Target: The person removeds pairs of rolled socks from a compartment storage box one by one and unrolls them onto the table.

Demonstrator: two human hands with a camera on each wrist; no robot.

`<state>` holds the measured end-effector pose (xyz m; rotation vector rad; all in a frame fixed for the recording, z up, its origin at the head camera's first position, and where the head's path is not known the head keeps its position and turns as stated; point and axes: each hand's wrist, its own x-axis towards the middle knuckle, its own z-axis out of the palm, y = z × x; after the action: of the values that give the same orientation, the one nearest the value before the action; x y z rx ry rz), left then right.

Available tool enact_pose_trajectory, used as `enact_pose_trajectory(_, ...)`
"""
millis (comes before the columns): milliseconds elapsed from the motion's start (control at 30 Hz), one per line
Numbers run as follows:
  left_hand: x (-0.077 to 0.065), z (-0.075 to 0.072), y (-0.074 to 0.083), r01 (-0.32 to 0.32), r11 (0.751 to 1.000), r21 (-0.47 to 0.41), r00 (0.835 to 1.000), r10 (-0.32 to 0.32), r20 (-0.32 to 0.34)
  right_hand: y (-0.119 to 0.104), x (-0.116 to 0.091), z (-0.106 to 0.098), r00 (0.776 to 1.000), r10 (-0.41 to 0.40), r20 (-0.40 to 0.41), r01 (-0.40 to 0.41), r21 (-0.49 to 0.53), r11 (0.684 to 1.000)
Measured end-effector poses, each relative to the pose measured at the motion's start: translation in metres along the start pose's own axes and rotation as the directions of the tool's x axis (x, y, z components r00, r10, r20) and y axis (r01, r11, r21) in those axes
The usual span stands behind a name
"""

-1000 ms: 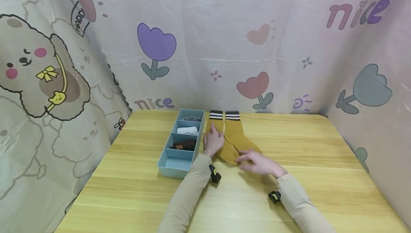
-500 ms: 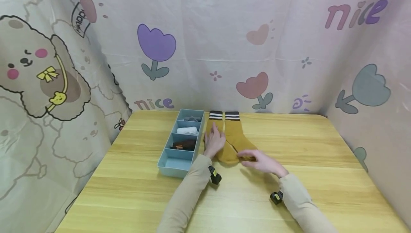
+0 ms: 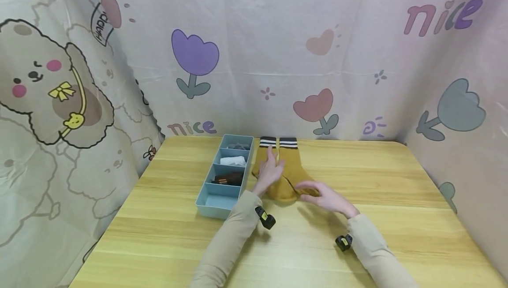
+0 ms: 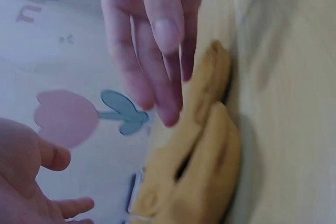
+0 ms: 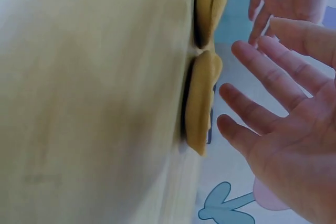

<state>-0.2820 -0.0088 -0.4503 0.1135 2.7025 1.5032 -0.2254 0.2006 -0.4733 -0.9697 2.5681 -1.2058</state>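
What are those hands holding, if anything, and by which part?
Nothing is held: neither the left hand nor the right hand grips or pinches the mustard-yellow striped-cuff socks.

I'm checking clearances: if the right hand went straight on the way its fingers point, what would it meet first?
Probably the mustard socks, though how high the right hand hovers is unclear; it might clear them and reach the left hand.

Head looks down; wrist views close, sharing socks [image 3: 292, 166].
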Motion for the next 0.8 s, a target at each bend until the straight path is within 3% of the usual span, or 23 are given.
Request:
enact_pose_trajectory(267,-0.016,-0.023,0.022,-0.029,0.997,-0.073,0.993,0.037,0.114,-0.005,0.003,-0.005,0.997,0.014,-0.072,-0.011,0.031,0.999)
enact_pose_trajectory(433,-0.023,-0.040,0.026,-0.077,0.986,-0.147,0.986,0.097,0.135,-0.004,0.006,-0.007,0.995,0.014,-0.094,-0.008,0.061,0.998)
enact_pose_trajectory(633,-0.037,-0.073,0.017,-0.167,0.962,-0.215,0.971,0.198,0.132,-0.004,0.009,-0.010,0.995,-0.021,-0.093,0.027,0.064,0.998)
enact_pose_trajectory(800,-0.046,-0.108,-0.005,-0.209,0.965,-0.159,0.966,0.229,0.117,-0.007,0.015,-0.011,0.996,-0.039,-0.082,0.045,0.065,0.997)
